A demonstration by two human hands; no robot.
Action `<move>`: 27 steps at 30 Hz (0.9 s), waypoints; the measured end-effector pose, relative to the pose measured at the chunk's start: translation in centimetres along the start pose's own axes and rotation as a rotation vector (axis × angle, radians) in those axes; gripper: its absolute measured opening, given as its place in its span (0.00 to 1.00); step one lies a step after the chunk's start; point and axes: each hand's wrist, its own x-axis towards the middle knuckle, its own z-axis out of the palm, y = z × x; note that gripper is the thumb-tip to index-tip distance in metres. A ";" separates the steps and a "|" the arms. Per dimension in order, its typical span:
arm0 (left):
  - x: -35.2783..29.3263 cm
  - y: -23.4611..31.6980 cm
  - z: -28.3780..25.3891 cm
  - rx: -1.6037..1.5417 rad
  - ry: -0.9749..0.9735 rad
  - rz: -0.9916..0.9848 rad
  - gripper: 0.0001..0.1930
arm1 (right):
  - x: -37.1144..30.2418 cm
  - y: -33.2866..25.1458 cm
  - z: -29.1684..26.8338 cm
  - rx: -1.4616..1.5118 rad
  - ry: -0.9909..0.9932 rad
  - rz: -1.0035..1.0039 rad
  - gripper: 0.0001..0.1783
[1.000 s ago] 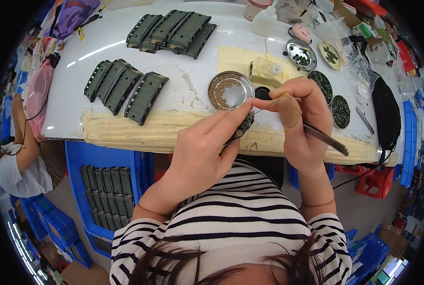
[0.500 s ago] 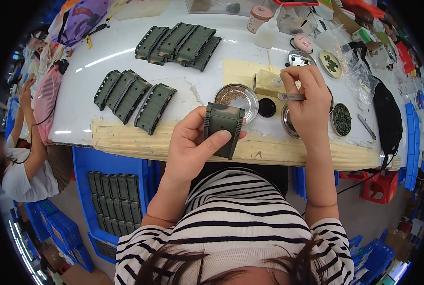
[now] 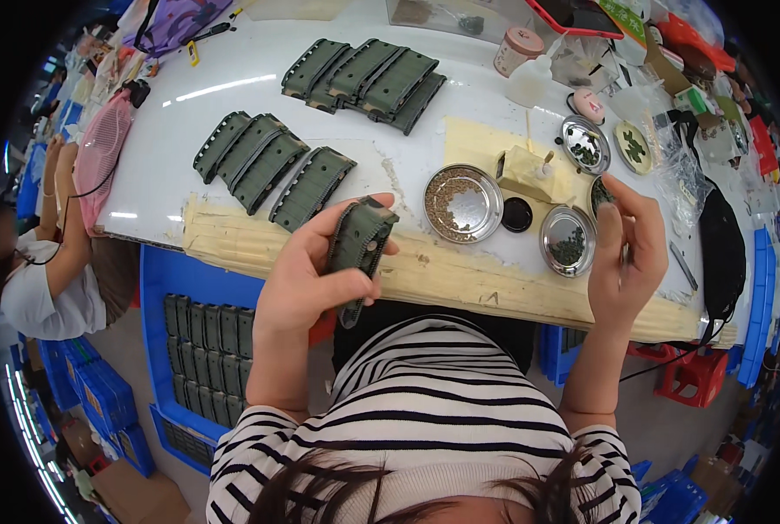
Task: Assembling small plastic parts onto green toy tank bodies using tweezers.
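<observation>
My left hand (image 3: pixel 307 275) grips a curved green camouflage plastic piece (image 3: pixel 359 244) with toothed edges, tilted on its side over the table's front edge. My right hand (image 3: pixel 625 253) hovers beside a round metal dish of small dark green bits (image 3: pixel 568 241). Its fingers are bent, thumb and forefinger drawn together; whatever they hold is hidden. Left of that dish sit a small round black container (image 3: pixel 517 214) and a metal dish of brown grains (image 3: pixel 462 203). A yellow, paper-wrapped block (image 3: pixel 529 173) with a stick standing in it is behind them.
Similar curved green pieces lie in two groups, back (image 3: pixel 364 79) and left (image 3: pixel 259 162). More fill a blue crate (image 3: pixel 158 349) below. Tweezers (image 3: pixel 683 265) and a black bag (image 3: pixel 723 253) lie at right. Another person (image 3: pixel 54 288) sits at far left.
My left hand has moved left and turned the green piece edge-on. My right hand has moved right and down, away from the yellow block; the tweezers it held no longer show.
</observation>
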 end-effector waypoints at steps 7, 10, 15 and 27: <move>0.7 1.1 1.3 1.139 0.192 0.276 0.34 | -0.7 -1.0 -1.1 -0.023 -0.020 0.018 0.08; 1.2 1.8 1.4 1.326 0.258 0.261 0.33 | -0.7 -0.8 -1.4 -0.042 -0.040 0.014 0.06; 1.9 1.1 0.5 1.454 0.464 0.276 0.28 | -1.1 -0.1 -1.9 -0.068 -0.050 0.024 0.04; 12.3 4.5 -0.1 1.749 0.297 0.658 0.14 | -1.7 0.0 -1.8 -0.020 -0.038 0.018 0.05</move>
